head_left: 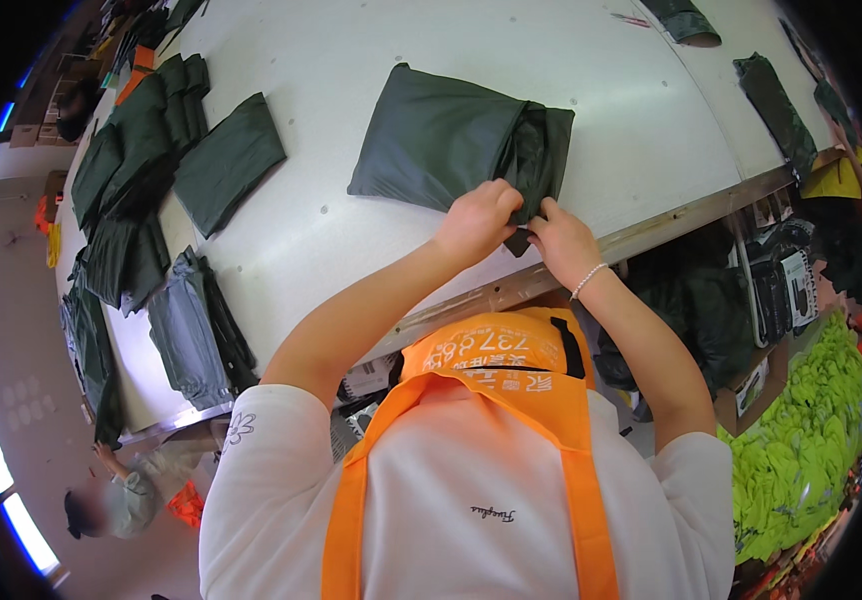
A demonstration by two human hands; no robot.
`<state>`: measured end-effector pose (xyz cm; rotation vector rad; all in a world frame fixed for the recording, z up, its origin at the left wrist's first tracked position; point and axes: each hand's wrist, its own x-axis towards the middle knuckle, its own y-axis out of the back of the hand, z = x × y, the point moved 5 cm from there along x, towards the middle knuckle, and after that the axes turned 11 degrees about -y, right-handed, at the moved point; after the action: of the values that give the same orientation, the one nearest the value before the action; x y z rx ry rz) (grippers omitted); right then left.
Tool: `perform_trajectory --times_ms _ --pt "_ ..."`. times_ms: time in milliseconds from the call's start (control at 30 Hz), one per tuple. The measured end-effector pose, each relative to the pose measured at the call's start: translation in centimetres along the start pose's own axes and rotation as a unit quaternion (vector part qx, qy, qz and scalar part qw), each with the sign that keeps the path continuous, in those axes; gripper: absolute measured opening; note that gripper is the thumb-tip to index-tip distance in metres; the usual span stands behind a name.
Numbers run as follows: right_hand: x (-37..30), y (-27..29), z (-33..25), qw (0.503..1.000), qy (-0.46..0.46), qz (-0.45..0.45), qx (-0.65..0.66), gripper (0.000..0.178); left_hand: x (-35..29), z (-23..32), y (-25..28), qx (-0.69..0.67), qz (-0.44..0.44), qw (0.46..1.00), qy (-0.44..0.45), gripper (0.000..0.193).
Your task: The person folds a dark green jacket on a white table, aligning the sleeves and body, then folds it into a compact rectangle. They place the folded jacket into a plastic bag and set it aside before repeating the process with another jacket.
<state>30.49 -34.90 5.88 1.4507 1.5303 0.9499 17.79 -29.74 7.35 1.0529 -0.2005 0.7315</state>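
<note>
On the pale table [301, 60] in front of me lies a folded dark green fabric bundle [436, 135], smooth and slightly shiny. Its right part is a loose, creased flap. Both hands are at the bundle's near right corner. My left hand [481, 222] is closed, fingertips pinching the edge of the flap. Close beside it, my right hand [566, 243] pinches the same corner between thumb and fingers, and a bead bracelet circles that wrist. A small tip of dark cloth hangs below the fingers toward the table edge.
Piles of folded dark green pieces [136, 150] lie at the left, with a single folded piece [231, 165] beside them. A wooden edge strip [511, 290] borders the table near me. Bright green cloth [801, 440] is heaped at lower right. A co-worker [131, 495] stands at far left.
</note>
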Motion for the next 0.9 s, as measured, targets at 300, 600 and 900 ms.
perform_trajectory --times_ms 300,600,900 --pt "-2.4 0.1 -1.9 0.951 0.142 -0.109 0.253 0.007 -2.3 -0.5 -2.6 -0.091 -0.239 0.954 0.156 0.016" --pt "-3.6 -3.5 -6.7 0.928 0.232 -0.186 0.225 0.003 -8.0 -0.2 -0.6 0.061 -0.287 0.896 0.332 0.023" --pt "-1.4 -1.2 -5.4 0.97 0.135 -0.09 0.181 0.011 -6.2 1.0 6.9 -0.093 0.028 0.974 0.207 0.035"
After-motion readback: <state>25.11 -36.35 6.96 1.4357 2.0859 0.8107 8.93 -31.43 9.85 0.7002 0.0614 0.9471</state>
